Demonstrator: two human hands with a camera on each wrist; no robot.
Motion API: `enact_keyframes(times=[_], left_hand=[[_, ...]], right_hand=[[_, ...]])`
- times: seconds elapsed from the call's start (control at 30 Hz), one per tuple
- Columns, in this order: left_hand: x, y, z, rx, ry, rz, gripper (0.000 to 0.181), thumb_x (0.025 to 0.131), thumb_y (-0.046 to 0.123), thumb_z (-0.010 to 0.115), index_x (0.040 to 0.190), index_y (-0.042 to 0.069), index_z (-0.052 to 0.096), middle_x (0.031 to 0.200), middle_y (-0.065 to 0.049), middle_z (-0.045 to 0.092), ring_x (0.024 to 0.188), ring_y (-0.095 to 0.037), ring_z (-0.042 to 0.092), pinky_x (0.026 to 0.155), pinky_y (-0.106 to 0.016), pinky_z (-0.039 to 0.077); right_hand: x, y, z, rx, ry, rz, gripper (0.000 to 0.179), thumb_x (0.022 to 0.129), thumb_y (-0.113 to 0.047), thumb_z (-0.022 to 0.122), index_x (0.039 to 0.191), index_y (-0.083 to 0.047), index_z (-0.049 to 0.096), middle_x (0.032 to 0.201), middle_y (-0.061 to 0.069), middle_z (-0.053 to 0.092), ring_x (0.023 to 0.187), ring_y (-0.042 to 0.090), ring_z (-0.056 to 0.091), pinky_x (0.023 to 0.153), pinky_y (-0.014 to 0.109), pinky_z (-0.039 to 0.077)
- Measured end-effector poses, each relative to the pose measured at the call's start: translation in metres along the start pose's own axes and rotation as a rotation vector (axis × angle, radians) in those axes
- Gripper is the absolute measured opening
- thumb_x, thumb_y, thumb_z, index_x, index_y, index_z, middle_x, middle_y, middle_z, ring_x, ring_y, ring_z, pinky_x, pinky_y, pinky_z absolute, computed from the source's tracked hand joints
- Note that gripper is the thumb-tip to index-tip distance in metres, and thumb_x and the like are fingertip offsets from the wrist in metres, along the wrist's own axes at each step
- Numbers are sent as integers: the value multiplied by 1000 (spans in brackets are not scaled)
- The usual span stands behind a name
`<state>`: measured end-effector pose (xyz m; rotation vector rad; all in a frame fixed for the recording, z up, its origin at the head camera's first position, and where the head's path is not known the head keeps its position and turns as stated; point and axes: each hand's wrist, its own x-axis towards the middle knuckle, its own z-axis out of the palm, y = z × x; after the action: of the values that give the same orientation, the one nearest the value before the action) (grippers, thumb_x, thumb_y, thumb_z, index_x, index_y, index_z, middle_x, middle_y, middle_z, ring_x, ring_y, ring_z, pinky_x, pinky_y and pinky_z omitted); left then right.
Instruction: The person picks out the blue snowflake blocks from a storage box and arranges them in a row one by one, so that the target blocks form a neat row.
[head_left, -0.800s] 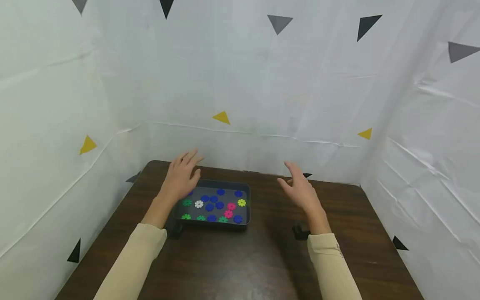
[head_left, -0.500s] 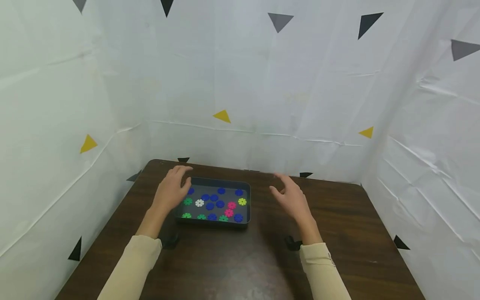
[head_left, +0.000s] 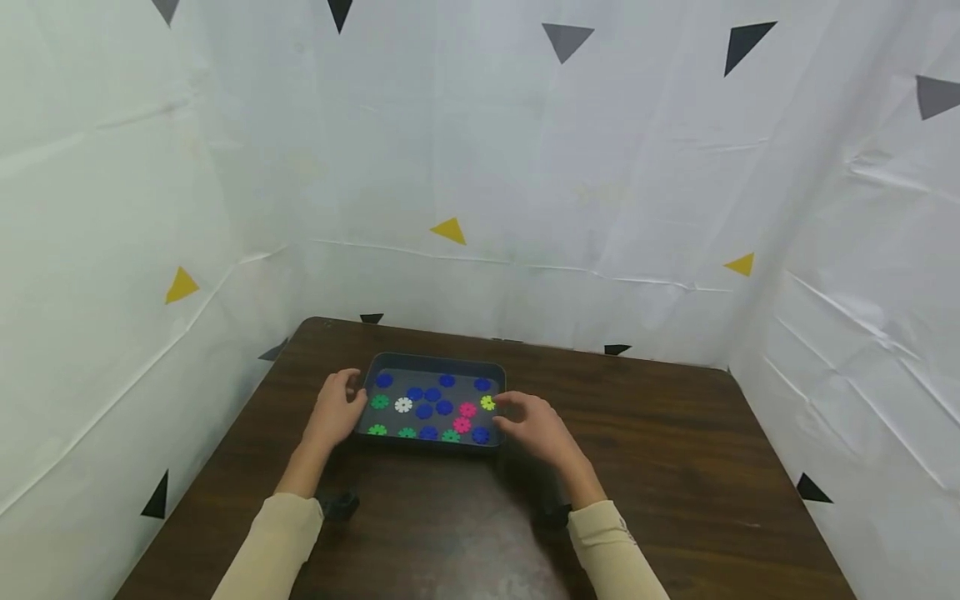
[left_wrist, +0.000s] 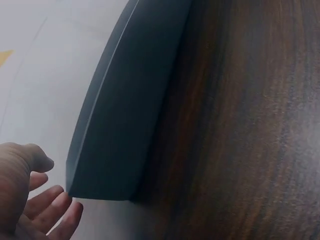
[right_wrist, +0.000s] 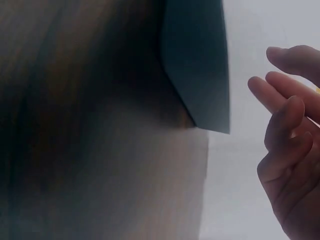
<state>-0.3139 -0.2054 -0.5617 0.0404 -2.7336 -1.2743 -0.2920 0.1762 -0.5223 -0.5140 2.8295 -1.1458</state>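
On the left hand (head_left: 332, 412) the fingers (left_wrist: 50, 207) are loosely bent and spread from the thumb, with nothing between them. They are at the left edge of a dark tray (head_left: 442, 364), close to one of its corners; whether any fingertip touches it, I cannot tell. The right hand (head_left: 536, 427) also has its thumb and bent fingers (right_wrist: 282, 125) parted and holding nothing, a gap showing between them and the tray in the right wrist view. From the head, its fingertips overlap the tray's right edge, by the yellow disc (head_left: 487, 402).

Inside the tray, notched discs lie flat. Two pink discs (head_left: 468, 409) sit toward the right edge, one nearer the front. Blue discs (head_left: 432, 394) cluster mid-tray, with others along the back and front edges. A white disc (head_left: 403, 405) and a green disc (head_left: 380, 402) lie toward the left edge; more green ones line the front.

The tray stands on a dark wooden table (head_left: 450, 500), near its back edge and closer to the back left corner. Pale sleeves (head_left: 273, 533) reach in over the front edge. White sheeting (head_left: 510, 150) with triangles rises behind.
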Motion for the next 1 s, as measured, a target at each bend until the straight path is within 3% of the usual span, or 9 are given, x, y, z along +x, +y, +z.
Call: enact_keyframes(times=[0.3, 0.57, 1.0], left_hand=[[-2, -14, 6, -72, -36, -50, 54, 110, 20, 56, 158, -1, 44, 152, -27, 57, 135, -45, 60, 108, -61, 53], [-3, -22, 7, -157, -56, -84, 47, 112, 20, 54, 155, 4, 50, 153, -25, 57, 140, -46, 57, 110, -60, 52], [-10, -33, 10, -324, -79, -146, 44, 113, 23, 54, 155, 7, 53, 159, -23, 52, 146, -44, 52, 118, -60, 46]], right_hand=[[5, 4, 15, -31, -50, 2, 40, 100, -28, 79, 135, -9, 74, 139, 10, 72, 135, 36, 65, 112, 62, 52], [12, 2, 20, -61, -105, -11, 36, 98, -20, 79, 131, -7, 75, 132, 13, 76, 131, 37, 67, 111, 61, 52], [15, 4, 27, -116, -126, 49, 32, 97, -22, 81, 127, -13, 79, 130, 8, 76, 125, 32, 70, 107, 58, 56]])
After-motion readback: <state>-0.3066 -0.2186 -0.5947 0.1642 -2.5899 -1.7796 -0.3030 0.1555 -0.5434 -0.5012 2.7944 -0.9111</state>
